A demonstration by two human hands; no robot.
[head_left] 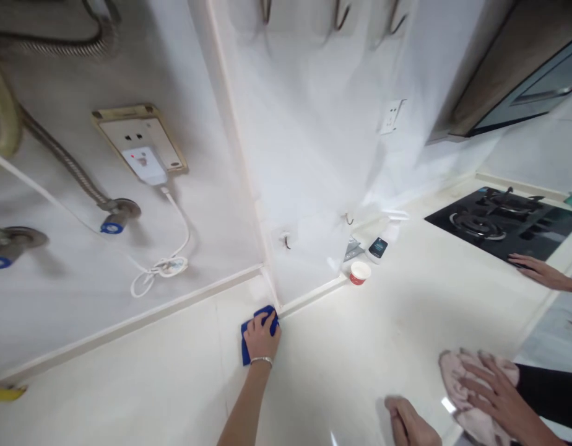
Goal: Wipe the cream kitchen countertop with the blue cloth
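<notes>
My left hand (262,337), with a bracelet at the wrist, presses a folded blue cloth (246,354) onto the white countertop (142,384). The cloth lies against the foot of the wall corner, partly covered by my fingers. At the lower edge my right hand (412,424) rests on the counter with its fingers curled in; no object shows in it. To its right, another person's hand (499,393) with a dark sleeve lies spread on a pale pink cloth (455,378).
Another person's hand (539,271) touches the black gas hob (481,217). By the wall stand a red-and-white tub (359,273) and a small device with a dark screen (377,248). A charger (145,166) with a looped cable hangs from a socket. Hooks (342,15) and water valves (119,217) jut out.
</notes>
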